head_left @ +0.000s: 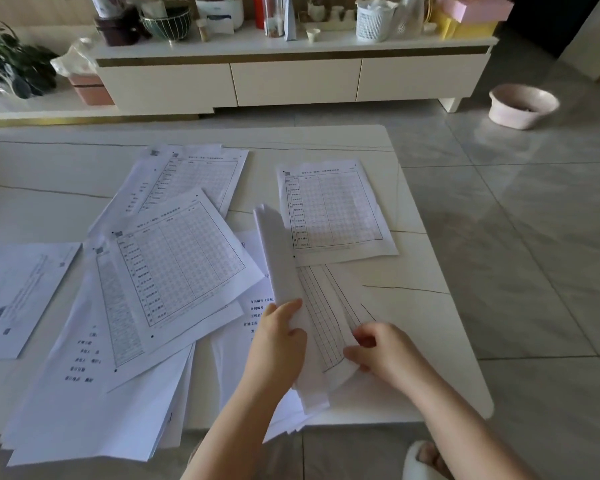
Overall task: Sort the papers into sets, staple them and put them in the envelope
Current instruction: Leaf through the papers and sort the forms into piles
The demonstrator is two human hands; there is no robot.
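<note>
Printed papers lie spread over a white marble table (413, 306). My left hand (279, 336) grips the left side of a small stack of sheets (284, 265) that is lifted and bent upward. My right hand (378, 348) pinches the near edge of a gridded sheet (326, 306) in that stack. A single table sheet (333, 209) lies flat beyond the hands. A messy pile of forms (174, 265) covers the left middle, with a thicker stack (94, 410) under it hanging over the near edge. No stapler or envelope shows.
Another printed sheet (21, 292) lies at the far left. A low white cabinet (291, 77) crowded with jars and baskets stands beyond the table. A pink basin (522, 105) sits on the tiled floor at right. My slippered foot (426, 459) shows near the bottom.
</note>
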